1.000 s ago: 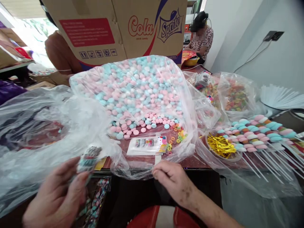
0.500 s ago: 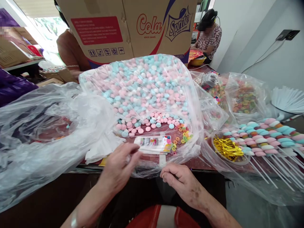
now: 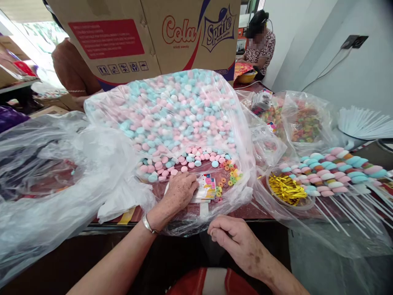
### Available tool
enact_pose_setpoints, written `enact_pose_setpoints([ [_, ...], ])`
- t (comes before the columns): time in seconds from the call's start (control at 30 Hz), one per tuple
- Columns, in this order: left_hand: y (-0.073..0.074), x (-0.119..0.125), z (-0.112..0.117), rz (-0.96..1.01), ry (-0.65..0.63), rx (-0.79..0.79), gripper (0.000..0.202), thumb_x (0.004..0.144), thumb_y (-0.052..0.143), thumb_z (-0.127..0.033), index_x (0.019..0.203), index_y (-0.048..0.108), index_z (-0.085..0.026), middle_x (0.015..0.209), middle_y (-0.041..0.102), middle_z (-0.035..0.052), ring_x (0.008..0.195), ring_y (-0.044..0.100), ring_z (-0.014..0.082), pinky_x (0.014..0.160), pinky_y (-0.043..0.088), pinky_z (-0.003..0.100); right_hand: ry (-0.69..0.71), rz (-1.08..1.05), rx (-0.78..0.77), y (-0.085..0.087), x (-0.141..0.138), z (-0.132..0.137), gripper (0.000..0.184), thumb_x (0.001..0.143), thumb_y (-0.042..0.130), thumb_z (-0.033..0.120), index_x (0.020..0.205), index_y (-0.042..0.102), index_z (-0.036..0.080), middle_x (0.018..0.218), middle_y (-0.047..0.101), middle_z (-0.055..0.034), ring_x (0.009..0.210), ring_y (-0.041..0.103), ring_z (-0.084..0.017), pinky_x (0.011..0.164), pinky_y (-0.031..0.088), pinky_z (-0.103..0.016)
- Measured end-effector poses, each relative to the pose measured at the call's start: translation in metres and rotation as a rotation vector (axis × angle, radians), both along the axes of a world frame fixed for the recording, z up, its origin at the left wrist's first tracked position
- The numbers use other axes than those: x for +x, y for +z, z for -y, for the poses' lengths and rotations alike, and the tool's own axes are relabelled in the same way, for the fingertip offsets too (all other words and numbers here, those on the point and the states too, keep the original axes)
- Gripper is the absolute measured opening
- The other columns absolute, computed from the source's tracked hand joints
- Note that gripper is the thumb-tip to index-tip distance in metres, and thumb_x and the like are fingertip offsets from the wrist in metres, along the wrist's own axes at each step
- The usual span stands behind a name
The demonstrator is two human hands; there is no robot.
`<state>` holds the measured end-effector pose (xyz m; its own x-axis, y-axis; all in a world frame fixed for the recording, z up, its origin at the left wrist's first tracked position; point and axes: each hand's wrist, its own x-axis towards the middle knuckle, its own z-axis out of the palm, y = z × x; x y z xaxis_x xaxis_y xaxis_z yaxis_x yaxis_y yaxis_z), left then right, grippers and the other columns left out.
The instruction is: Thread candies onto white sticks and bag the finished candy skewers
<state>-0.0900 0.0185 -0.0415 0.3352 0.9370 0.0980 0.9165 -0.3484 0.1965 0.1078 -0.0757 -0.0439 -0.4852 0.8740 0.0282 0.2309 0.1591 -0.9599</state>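
Observation:
My left hand (image 3: 179,191) lies on a small stack of clear printed packets (image 3: 206,188) on the table, fingers curled over them. Just beyond it lie loose pink, blue and white candy discs (image 3: 184,162) and small coloured ring candies (image 3: 229,177), at the mouth of a big clear bag of the same discs (image 3: 178,110). My right hand (image 3: 236,241) rests at the table's front edge, fingers curled and pinched on the edge of the plastic sheet (image 3: 196,223).
A crumpled clear bag (image 3: 46,172) fills the left. At right lie finished candy skewers on white sticks (image 3: 334,176), a bowl of gold twist ties (image 3: 287,189) and bags of ring candies (image 3: 307,123). A cardboard box (image 3: 147,37) stands behind; people work beyond it.
My left hand let go of a filled candy packet down at the left, then reached forward onto the stack of printed packets. My right hand stayed at the table edge.

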Motion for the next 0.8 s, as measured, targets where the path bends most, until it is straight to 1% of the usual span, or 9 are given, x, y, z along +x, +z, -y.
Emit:
enact_pose_setpoints([
  [0.1, 0.009, 0.0, 0.006, 0.103, -0.034, 0.037, 0.023, 0.093, 0.047, -0.025, 0.073, 0.057, -0.018, 0.079, 0.062, 0.0044, 0.079, 0.053, 0.0193, 0.073, 0.037, 0.031, -0.17, -0.06, -0.003, 0.002, 0.006, -0.007, 0.018, 0.092, 0.046, 0.027, 0.087, 0.062, 0.019, 0.07, 0.057, 0.0018, 0.063, 0.052, -0.011, 0.061, 0.041, -0.022],
  [0.17, 0.015, 0.004, 0.014, 0.228, -0.103, 0.096, 0.024, 0.094, 0.045, -0.026, 0.073, 0.054, -0.018, 0.076, 0.058, 0.0035, 0.076, 0.05, 0.0187, 0.072, 0.037, 0.032, -0.36, -0.099, 0.007, 0.004, 0.009, -0.017, 0.019, 0.09, 0.05, 0.03, 0.102, 0.059, 0.019, 0.08, 0.061, -0.0001, 0.066, 0.054, -0.012, 0.062, 0.045, -0.023],
  [0.23, 0.021, 0.01, 0.024, 0.345, -0.185, 0.136, 0.024, 0.095, 0.044, -0.027, 0.073, 0.051, -0.018, 0.073, 0.055, 0.0026, 0.074, 0.047, 0.0182, 0.071, 0.036, 0.032, -0.481, -0.099, 0.023, 0.007, 0.012, -0.028, 0.033, 0.085, 0.057, 0.03, 0.115, 0.053, 0.019, 0.096, 0.063, -0.0036, 0.075, 0.058, -0.014, 0.066, 0.048, -0.025],
  [0.3, 0.025, 0.017, 0.031, 0.402, -0.242, 0.123, 0.026, 0.095, 0.043, -0.027, 0.072, 0.05, -0.018, 0.072, 0.053, 0.0025, 0.074, 0.046, 0.0183, 0.07, 0.036, 0.032, -0.475, -0.06, 0.045, 0.011, 0.014, -0.037, 0.035, 0.083, 0.06, 0.029, 0.116, 0.054, 0.019, 0.101, 0.063, -0.0047, 0.08, 0.059, -0.016, 0.07, 0.048, -0.026],
  [0.4, 0.031, 0.024, 0.038, 0.457, -0.267, 0.06, 0.02, 0.094, 0.045, -0.028, 0.078, 0.051, -0.018, 0.078, 0.055, 0.0039, 0.078, 0.048, 0.0192, 0.073, 0.038, 0.033, -0.403, -0.029, 0.142, 0.015, 0.017, -0.043, 0.016, 0.088, 0.053, 0.025, 0.1, 0.063, 0.019, 0.089, 0.065, -0.0022, 0.08, 0.059, -0.016, 0.074, 0.046, -0.027],
  [0.47, 0.036, 0.027, 0.038, 0.506, -0.27, 0.015, 0.015, 0.092, 0.05, -0.029, 0.1, 0.053, -0.016, 0.098, 0.058, 0.0075, 0.092, 0.051, 0.0206, 0.081, 0.04, 0.034, -0.354, -0.033, 0.231, 0.016, 0.02, -0.042, 0.014, 0.089, 0.051, 0.022, 0.094, 0.064, 0.02, 0.086, 0.065, -0.0012, 0.081, 0.059, -0.015, 0.075, 0.045, -0.027],
  [0.57, 0.045, 0.028, 0.035, 0.527, -0.363, -0.076, 0.035, 0.09, 0.055, -0.027, 0.122, 0.046, -0.018, 0.12, 0.054, 0.0092, 0.11, 0.048, 0.0207, 0.092, 0.039, 0.033, -0.265, -0.006, 0.31, 0.018, 0.027, -0.039, 0.013, 0.09, 0.052, 0.019, 0.093, 0.064, 0.02, 0.088, 0.064, -0.0014, 0.083, 0.058, -0.015, 0.077, 0.044, -0.027],
  [0.67, 0.048, 0.031, 0.03, 0.448, -0.438, -0.133, 0.007, 0.09, 0.054, -0.023, 0.09, 0.059, -0.018, 0.091, 0.059, 0.0024, 0.088, 0.053, 0.0168, 0.079, 0.041, 0.029, -0.241, 0.036, 0.344, 0.021, 0.034, -0.037, 0.014, 0.089, 0.052, 0.015, 0.093, 0.064, 0.02, 0.087, 0.064, -0.002, 0.082, 0.058, -0.015, 0.077, 0.044, -0.028],
  [0.8, 0.044, 0.039, 0.028, 0.406, -0.438, -0.227, 0.019, 0.088, 0.056, -0.023, 0.07, 0.058, -0.017, 0.065, 0.053, -0.0034, 0.062, 0.047, 0.0113, 0.059, 0.034, 0.024, -0.253, 0.04, 0.479, 0.025, 0.042, -0.035, 0.016, 0.087, 0.051, 0.009, 0.092, 0.062, 0.02, 0.085, 0.063, -0.0015, 0.081, 0.057, -0.015, 0.075, 0.045, -0.027],
])
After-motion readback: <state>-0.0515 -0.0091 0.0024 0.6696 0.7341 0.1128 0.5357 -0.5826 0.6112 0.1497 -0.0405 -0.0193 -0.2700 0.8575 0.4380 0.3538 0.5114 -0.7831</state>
